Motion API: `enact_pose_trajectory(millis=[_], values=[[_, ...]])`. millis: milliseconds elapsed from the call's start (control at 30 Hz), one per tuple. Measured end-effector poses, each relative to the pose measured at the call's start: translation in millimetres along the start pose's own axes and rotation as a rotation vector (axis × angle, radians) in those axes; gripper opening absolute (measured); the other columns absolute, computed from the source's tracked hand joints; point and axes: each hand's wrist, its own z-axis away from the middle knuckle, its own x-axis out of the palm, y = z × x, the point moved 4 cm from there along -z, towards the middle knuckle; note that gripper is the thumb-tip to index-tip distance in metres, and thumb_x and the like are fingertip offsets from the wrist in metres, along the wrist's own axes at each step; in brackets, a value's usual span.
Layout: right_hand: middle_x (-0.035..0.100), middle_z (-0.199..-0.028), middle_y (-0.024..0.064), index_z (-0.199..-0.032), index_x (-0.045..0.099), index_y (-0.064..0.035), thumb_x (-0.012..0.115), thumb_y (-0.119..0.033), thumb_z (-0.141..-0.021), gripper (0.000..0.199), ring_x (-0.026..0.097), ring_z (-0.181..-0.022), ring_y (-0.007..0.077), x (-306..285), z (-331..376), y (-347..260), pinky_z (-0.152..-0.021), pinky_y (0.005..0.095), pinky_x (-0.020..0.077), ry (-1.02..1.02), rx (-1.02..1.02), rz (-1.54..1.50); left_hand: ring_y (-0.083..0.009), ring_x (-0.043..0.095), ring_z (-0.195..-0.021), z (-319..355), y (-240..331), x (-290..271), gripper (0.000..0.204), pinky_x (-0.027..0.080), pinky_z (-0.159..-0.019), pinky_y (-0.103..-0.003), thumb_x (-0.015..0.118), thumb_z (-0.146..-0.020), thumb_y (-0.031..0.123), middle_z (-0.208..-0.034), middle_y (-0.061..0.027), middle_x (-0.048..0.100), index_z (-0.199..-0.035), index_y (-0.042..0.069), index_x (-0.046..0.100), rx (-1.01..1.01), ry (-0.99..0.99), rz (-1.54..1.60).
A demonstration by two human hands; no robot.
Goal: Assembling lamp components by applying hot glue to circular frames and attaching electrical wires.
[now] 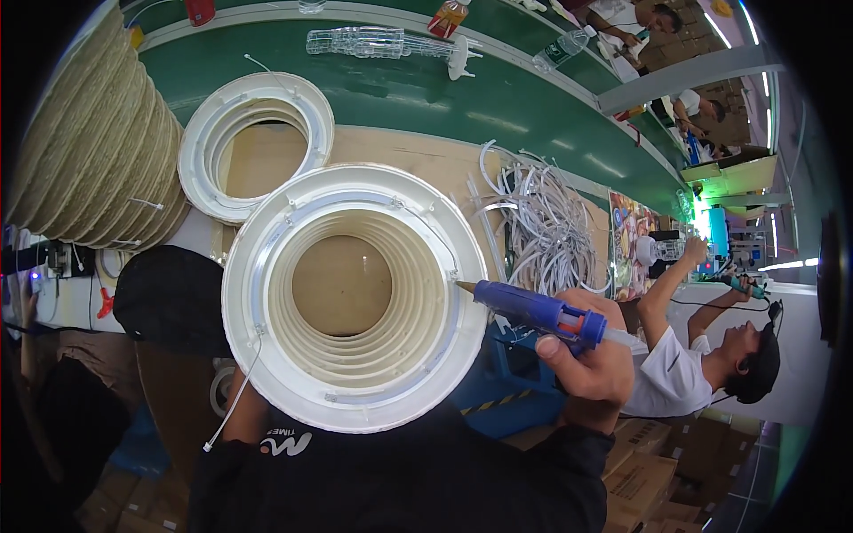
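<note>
My right hand (602, 360) is wrapped around a blue hot glue gun (524, 305), with a translucent glue stick (619, 338) coming out of its back end. The gun's nozzle points left, at the inner channel of a large white ring (240, 302) with a ribbed round opening. Clear tube-like strips (259, 306) and a thin wire lie around that channel. A white lead with a small connector (208, 447) hangs from the ring's lower left. My left forearm (242, 407) goes up behind the ring, which hides the left hand and its fingers.
A similar white ring (200, 164) lies behind, beside a tall stack of ribbed cream rings (93, 142). Right of them is a heap of pale tubes (546, 222). Clear plastic parts (355, 42) and bottles stand on the green bench (391, 102). A co-worker (675, 373) works at right.
</note>
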Motion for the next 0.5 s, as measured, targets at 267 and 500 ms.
enact_pose_trajectory(millis=[267,500], values=[[0.049,-0.063,0.0113,-0.075,0.056,-0.0027,0.078,-0.034,-0.08,0.038,0.051,-0.057,0.0346,-3.0,-1.3,1.0,-0.053,0.0407,0.0384,-0.006,0.059,-0.013,-0.0131,0.06,-0.077,-6.6,-2.4,4.1,0.01,0.05,-0.071,-0.029,0.064,-0.088,0.001,-0.084,-0.0054,0.068,-0.097,-0.004,0.067,-0.035,-0.017,0.05],[0.05,-0.063,0.0122,-0.075,0.057,-0.003,0.079,-0.034,-0.081,0.038,0.053,-0.058,0.0354,-6.8,-4.8,-0.2,-0.053,0.0419,0.0395,-0.053,0.043,0.048,-0.0128,0.06,-0.077,-12.4,-2.7,9.0,0.011,0.05,-0.071,-0.028,0.064,-0.088,0.002,-0.084,-0.0054,0.068,-0.097,-0.004,0.067,-0.061,-0.032,0.095]])
